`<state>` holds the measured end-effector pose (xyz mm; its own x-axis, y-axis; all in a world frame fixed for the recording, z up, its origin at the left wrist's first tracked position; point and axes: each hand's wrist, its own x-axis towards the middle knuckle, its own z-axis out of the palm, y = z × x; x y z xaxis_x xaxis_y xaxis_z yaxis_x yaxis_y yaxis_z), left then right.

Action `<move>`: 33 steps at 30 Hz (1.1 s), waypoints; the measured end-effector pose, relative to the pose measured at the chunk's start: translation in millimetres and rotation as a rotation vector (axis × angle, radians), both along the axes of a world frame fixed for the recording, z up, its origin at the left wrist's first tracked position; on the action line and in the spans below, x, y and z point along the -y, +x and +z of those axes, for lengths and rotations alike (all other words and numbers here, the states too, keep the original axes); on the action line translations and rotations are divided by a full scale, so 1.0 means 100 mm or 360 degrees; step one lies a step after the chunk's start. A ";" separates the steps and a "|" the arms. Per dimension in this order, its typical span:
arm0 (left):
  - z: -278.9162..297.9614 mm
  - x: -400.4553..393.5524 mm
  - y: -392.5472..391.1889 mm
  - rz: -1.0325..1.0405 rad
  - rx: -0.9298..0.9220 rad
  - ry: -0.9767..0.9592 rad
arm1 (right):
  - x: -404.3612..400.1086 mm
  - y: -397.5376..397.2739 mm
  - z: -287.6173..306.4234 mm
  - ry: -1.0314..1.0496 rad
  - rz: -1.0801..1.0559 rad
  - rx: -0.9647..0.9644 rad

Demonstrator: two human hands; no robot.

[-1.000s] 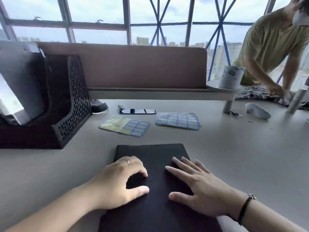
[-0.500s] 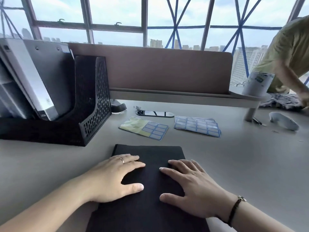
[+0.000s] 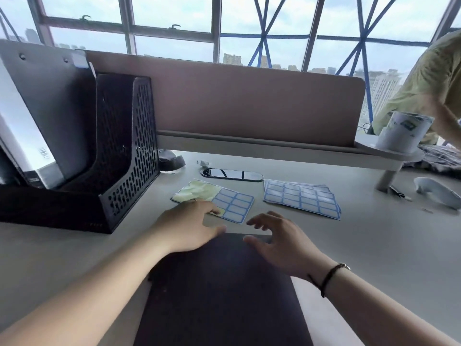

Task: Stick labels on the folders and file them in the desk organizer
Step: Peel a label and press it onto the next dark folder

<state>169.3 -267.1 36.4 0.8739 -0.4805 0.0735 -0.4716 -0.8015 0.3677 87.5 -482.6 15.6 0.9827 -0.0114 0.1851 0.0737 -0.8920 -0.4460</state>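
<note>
The left hand (image 3: pixel 189 224) rests its fingertips on the partly used blue-bordered label sheet (image 3: pixel 222 201); the right hand (image 3: pixel 279 239) hovers, fingers spread, over the flat black folder (image 3: pixel 219 295) on the grey tabletop (image 3: pixel 374 245).

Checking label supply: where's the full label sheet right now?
In the head view, the full label sheet lies flat on the desk, right of the part-used sheet and just beyond the right hand.
</note>
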 end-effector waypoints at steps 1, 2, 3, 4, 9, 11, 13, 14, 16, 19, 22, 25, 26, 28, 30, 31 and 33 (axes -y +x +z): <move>-0.01 0.03 0.11 0.0023 -0.0008 -0.0048 | 0.02 0.12 0.00 0.0007 -0.0034 0.0014; -0.02 0.06 0.20 0.0046 -0.0009 -0.0081 | 0.05 0.23 0.01 0.0010 -0.0072 0.0017; -0.03 0.09 0.30 0.0068 -0.0007 -0.0098 | 0.07 0.34 0.01 0.0014 -0.0110 0.0003; -0.05 0.11 0.38 0.0088 0.0005 -0.0105 | 0.10 0.44 0.02 0.0025 -0.0135 -0.0011; -0.23 0.21 0.61 0.0196 0.0027 -0.0107 | 0.10 0.80 0.01 0.0059 -0.0162 -0.0100; -0.31 0.22 0.62 0.0204 0.0059 -0.0064 | 0.08 0.90 -0.03 0.0059 -0.0141 -0.0113; -0.37 0.24 0.60 0.0163 0.0100 0.0009 | 0.06 0.95 -0.11 0.0064 -0.0132 -0.0101; -0.38 0.24 0.58 0.0145 0.0121 0.0036 | 0.06 0.97 -0.15 0.0044 -0.0123 -0.0089; -0.38 0.25 0.56 0.0134 0.0166 0.0054 | 0.07 0.97 -0.21 -0.0030 -0.0087 -0.0073; -0.37 0.26 0.56 0.0127 0.0216 0.0062 | 0.12 0.98 -0.24 -0.0073 -0.0037 -0.0073; -0.37 0.26 0.57 0.0139 0.0228 0.0020 | 0.13 0.99 -0.25 -0.0077 -0.0034 -0.0064; -0.39 0.26 0.58 0.0163 0.0204 0.0004 | 0.13 1.00 -0.26 -0.0096 -0.0021 -0.0060; -0.38 0.26 0.58 0.0169 0.0196 0.0002 | 0.13 1.00 -0.26 -0.0097 -0.0018 -0.0057; -0.36 0.27 0.56 0.0191 0.0182 -0.0007 | 0.13 1.00 -0.26 -0.0099 -0.0014 -0.0052; -0.33 0.28 0.52 0.0209 0.0168 -0.0022 | 0.13 1.00 -0.27 -0.0108 -0.0007 -0.0055; -0.32 0.28 0.50 0.0209 0.0162 -0.0030 | 0.12 1.00 -0.27 -0.0109 -0.0003 -0.0059; -0.30 0.28 0.49 0.0203 0.0144 -0.0062 | 0.12 0.99 -0.27 -0.0091 -0.0001 -0.0067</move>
